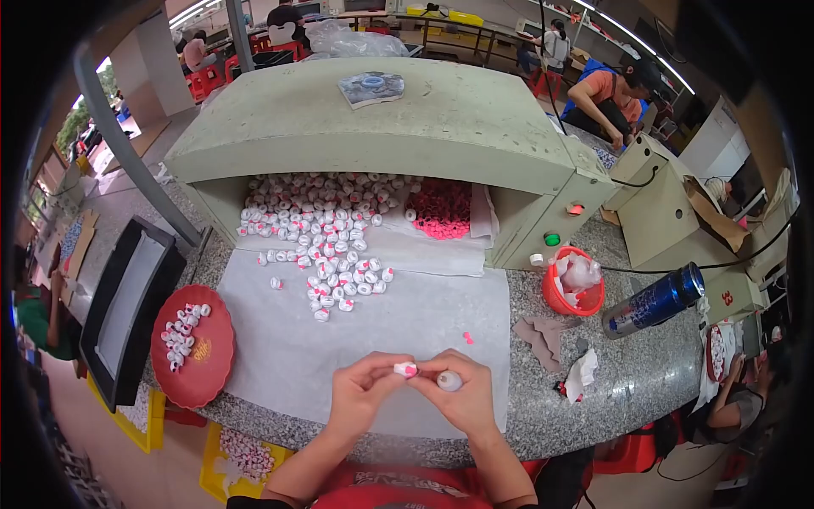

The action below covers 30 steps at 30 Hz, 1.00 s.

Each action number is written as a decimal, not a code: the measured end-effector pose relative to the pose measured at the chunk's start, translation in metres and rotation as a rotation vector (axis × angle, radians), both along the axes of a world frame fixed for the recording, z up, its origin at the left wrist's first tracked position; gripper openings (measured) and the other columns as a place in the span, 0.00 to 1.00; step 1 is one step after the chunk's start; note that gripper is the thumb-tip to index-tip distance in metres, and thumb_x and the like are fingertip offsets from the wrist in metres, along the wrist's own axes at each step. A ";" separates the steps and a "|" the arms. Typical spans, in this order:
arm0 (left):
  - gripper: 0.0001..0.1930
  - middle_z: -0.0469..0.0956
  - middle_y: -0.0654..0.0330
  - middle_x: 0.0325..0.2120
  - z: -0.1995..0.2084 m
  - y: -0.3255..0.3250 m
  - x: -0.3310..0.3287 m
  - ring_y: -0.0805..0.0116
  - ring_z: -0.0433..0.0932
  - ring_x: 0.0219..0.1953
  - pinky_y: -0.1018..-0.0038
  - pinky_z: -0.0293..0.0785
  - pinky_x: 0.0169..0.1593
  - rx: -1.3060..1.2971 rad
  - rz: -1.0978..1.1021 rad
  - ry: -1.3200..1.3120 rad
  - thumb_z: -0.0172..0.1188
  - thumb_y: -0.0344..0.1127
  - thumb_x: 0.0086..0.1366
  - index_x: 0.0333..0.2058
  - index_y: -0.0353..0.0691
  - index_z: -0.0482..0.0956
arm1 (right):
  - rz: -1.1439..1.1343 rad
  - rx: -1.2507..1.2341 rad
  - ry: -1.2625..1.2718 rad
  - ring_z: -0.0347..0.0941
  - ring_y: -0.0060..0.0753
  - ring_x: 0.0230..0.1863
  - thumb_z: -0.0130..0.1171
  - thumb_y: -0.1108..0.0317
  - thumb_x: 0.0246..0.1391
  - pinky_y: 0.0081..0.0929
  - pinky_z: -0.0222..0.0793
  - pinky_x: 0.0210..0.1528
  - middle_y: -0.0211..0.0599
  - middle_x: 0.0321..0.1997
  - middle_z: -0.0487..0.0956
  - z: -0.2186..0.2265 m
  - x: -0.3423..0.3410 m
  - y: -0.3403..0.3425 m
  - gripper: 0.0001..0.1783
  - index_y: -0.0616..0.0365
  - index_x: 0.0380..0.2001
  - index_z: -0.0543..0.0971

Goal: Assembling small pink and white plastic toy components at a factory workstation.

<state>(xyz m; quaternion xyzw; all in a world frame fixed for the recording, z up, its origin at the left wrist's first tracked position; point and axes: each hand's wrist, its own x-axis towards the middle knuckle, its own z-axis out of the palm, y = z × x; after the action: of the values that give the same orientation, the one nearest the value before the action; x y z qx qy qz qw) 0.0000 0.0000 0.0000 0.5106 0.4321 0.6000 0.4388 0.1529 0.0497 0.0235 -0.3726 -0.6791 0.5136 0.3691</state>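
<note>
While both forearms [315, 462] slant inward over the surface [543, 411], the left hand [356, 392] pinches a white-and-pink piece [404, 370] between its fingertips; the right hand [468, 400], fingers clamped on a bottle [449, 381], meets the piece's right side.

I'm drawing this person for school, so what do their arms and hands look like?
The left hand and right hand are bare, with no gloves. I can't see any rings or watch. Both forearms are bare too, with dark sleeve edges at the bottom. The top is red with pale printing.
</note>
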 end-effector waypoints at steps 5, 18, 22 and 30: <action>0.14 0.76 0.51 0.32 0.014 0.004 -0.003 0.64 0.77 0.37 0.74 0.75 0.41 -0.374 -0.014 -0.539 0.55 0.19 0.54 0.41 0.29 0.71 | -0.092 0.264 0.080 0.72 0.21 0.27 0.64 0.81 0.36 0.16 0.68 0.28 0.40 0.33 0.76 0.002 -0.005 0.004 0.13 0.62 0.30 0.77; 0.11 0.77 0.50 0.31 0.016 -0.019 -0.005 0.66 0.78 0.35 0.75 0.76 0.38 -0.231 0.086 -0.181 0.56 0.17 0.53 0.37 0.27 0.72 | 0.136 -0.331 0.356 0.71 0.20 0.25 0.59 0.83 0.41 0.14 0.66 0.22 0.40 0.35 0.75 -0.008 -0.010 -0.001 0.08 0.64 0.28 0.76; 0.11 0.77 0.51 0.31 0.007 -0.019 -0.018 0.66 0.77 0.35 0.75 0.76 0.38 -0.267 0.114 -0.217 0.56 0.17 0.53 0.37 0.28 0.72 | 0.124 -0.420 0.349 0.70 0.17 0.25 0.60 0.79 0.42 0.13 0.65 0.23 0.36 0.34 0.75 -0.024 -0.028 0.000 0.06 0.63 0.28 0.76; 0.10 0.77 0.60 0.28 -0.016 -0.036 -0.180 0.74 0.74 0.29 0.79 0.70 0.33 -0.105 1.172 0.755 0.58 0.24 0.52 0.36 0.34 0.75 | -0.069 -0.442 0.113 0.70 0.16 0.26 0.63 0.74 0.43 0.14 0.66 0.25 0.33 0.33 0.74 -0.039 -0.044 0.003 0.08 0.63 0.28 0.74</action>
<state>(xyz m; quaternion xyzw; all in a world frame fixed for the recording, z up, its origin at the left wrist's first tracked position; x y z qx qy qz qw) -0.1798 -0.0355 -0.0158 0.3449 0.7877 0.4977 -0.1133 0.1086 0.0522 -0.0158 -0.4379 -0.5150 0.6572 0.3333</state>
